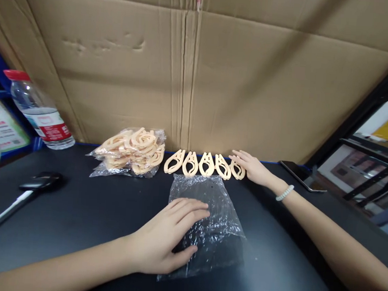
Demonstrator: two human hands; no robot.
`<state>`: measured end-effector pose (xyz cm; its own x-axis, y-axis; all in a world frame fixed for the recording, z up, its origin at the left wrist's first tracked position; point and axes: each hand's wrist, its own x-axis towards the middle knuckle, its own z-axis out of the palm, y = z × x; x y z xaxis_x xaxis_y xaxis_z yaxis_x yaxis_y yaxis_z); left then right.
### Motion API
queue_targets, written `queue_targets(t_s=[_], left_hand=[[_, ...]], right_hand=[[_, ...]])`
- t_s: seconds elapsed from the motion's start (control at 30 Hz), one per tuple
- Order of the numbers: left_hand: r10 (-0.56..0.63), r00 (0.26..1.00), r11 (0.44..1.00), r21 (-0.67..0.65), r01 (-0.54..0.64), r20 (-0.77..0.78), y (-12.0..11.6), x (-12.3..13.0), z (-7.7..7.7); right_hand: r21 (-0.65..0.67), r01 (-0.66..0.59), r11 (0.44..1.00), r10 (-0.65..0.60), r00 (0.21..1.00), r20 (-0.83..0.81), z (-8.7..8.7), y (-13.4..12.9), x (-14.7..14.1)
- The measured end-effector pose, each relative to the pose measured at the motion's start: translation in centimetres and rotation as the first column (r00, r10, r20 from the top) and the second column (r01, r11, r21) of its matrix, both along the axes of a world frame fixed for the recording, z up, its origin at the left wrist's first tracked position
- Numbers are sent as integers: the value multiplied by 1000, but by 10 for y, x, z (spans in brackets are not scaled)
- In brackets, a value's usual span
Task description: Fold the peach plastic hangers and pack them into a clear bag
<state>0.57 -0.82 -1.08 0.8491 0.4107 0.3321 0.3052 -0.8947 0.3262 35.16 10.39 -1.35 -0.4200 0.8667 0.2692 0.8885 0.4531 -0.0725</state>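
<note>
Several beige folding hanger pieces (207, 165) stand side by side in a row at the back of the black table. My right hand (250, 167) touches the rightmost piece (237, 170) with its fingers stretched out. In front of the row, a clear plastic bag (211, 226) lies flat and looks to have nothing in it. My left hand (171, 235) rests on the bag's left part, fingers spread, holding nothing. Left of the row is a pile of similar beige pieces in clear plastic bags (132, 150).
A water bottle with a red cap (48, 119) stands at the back left. Nearer is a dark device with a white cable (40, 181). A phone (301, 176) lies at the back right. A cardboard wall (284, 89) rises behind the table (92, 218).
</note>
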Motion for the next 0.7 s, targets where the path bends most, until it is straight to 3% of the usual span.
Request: queue_targets(t_s=[0.13, 0.37, 0.5, 0.7], left_hand=[[-59, 997, 998, 39, 57, 46, -2, 0, 1], [-141, 990, 976, 165, 144, -25, 0, -3, -3], [-174, 985, 968, 181, 174, -15, 1, -3, -5], [-189, 982, 969, 156, 190, -27, 2, 0, -2]], right_hand=[[-100, 51, 994, -38, 991, 126, -6, 4, 21], [-167, 86, 982, -59, 986, 155, 10, -6, 29], [-163, 52, 985, -36, 995, 96, 11, -35, 42], [-68, 96, 993, -95, 995, 7, 4, -105, 59]])
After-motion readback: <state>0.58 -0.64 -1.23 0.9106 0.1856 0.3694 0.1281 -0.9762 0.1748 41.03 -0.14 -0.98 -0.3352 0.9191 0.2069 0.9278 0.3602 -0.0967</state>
